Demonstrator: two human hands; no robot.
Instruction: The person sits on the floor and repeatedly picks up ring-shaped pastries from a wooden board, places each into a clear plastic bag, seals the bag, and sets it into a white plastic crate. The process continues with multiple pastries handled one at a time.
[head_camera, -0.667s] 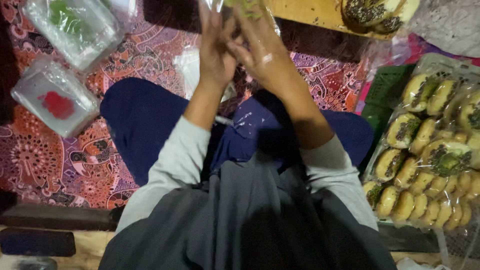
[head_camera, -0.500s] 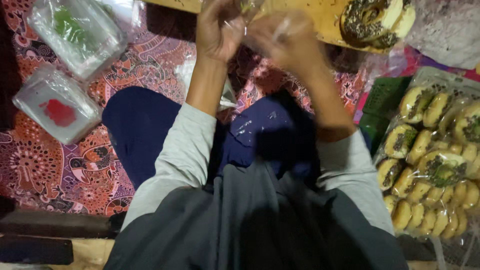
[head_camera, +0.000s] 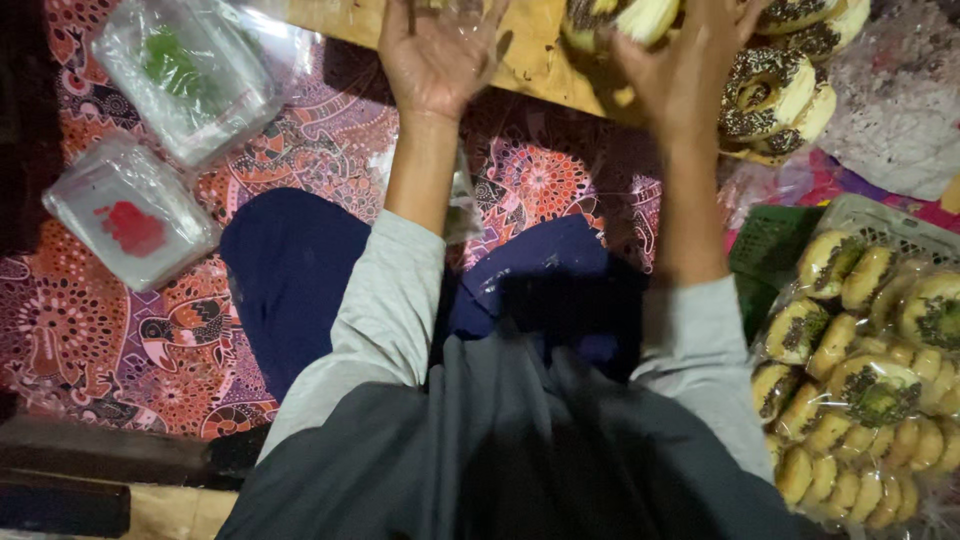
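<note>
Both hands had spread apart since the earlier frames, when they were clasped together. The left hand lay open, palm showing, with a scrap of clear plastic film at its fingertips over the wooden board. The right hand reached forward, fingers loosely spread, touching a sprinkled pastry; more sprinkled pastries sat just right of it.

Pastries on board, hands above
</note>
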